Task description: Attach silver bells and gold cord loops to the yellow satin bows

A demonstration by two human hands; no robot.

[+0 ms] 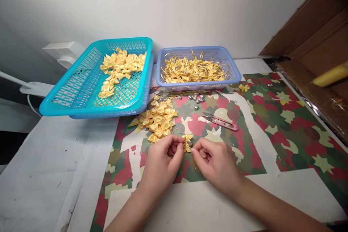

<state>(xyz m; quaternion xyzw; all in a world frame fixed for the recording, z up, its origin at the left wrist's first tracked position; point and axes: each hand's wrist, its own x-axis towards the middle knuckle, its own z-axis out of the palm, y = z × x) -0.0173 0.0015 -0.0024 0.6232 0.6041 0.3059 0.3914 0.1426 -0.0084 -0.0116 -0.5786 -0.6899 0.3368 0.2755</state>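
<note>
Between my two hands is a yellow ribbon bow with a silver bell at its middle and a thin gold cord looping up from it. My left hand pinches the bow's left side between thumb and forefinger. My right hand is closed in a pinch at the bow's lower right, seemingly on the cord's thin end, which its fingertips partly hide. Just beyond my left hand lies a heap of yellow bows. Pink-handled thread snips rest beyond my right hand, and several loose silver bells lie farther back.
A turquoise basket stacked on a blue one holds yellow bows at the left. Behind, a lavender basket holds bows with bells and gold cords. Gold cords lie before it. A cardboard box stands right; a white socket is left.
</note>
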